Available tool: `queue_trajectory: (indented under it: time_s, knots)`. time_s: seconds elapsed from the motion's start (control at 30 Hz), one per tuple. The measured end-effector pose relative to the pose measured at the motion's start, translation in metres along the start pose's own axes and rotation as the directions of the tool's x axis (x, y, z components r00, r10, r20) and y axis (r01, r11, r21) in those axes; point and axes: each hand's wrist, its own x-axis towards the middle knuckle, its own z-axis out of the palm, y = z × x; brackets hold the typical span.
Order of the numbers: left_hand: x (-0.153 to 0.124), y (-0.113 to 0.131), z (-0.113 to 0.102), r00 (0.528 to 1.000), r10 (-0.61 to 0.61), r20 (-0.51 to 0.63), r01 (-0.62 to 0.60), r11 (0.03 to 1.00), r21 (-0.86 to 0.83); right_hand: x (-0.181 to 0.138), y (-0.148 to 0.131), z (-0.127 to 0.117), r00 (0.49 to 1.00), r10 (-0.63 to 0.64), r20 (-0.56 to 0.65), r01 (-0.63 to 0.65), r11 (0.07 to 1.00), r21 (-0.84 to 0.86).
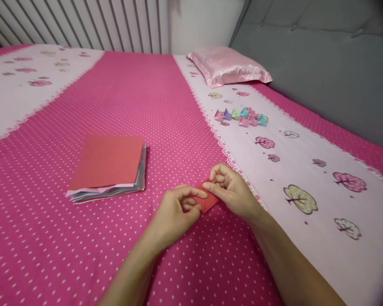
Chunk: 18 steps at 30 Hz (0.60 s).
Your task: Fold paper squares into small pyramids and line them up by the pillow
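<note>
A small folded piece of red origami paper [208, 203] is held between my two hands, just above the pink dotted bedsheet. My left hand [179, 209] grips its left side, with fingers and thumb closed on it. On the paper's upper right side, my right hand [231, 189] pinches it, the thumb lying on top and the other fingers curled behind. Part of the paper is hidden under the fingers. To the left lies a stack of square coloured paper [110, 163], a red sheet uppermost.
Several small folded paper pieces [243, 115] in pink, blue, green and purple sit in a cluster on the bedsheet's white printed band. Behind them lies a pink satin pillow [229, 66]. A grey padded headboard [319, 63] rises at the right, and a slatted white panel [83, 23] stands at the back.
</note>
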Motion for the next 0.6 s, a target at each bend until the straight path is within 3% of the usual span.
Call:
queue_trajectory:
  time_s: [0.2, 0.33, 0.6]
  knots:
    - [0.002, 0.004, -0.003, 0.991, 0.032, -0.127, -0.046, 0.993, -0.105, 0.000, -0.005, -0.003, 0.993, -0.115, 0.034, 0.118, 0.989, -0.095]
    - [0.001, 0.008, -0.009, 0.976, 0.038, -0.212, -0.074, 0.984, -0.161, -0.002, -0.008, -0.008, 0.981, -0.153, 0.120, 0.171, 0.973, -0.157]
    - [-0.002, 0.010, -0.005, 0.968, 0.109, -0.225, -0.141, 0.982, -0.129, -0.003, -0.007, -0.004, 0.979, -0.199, 0.037, 0.202, 0.954, -0.222]
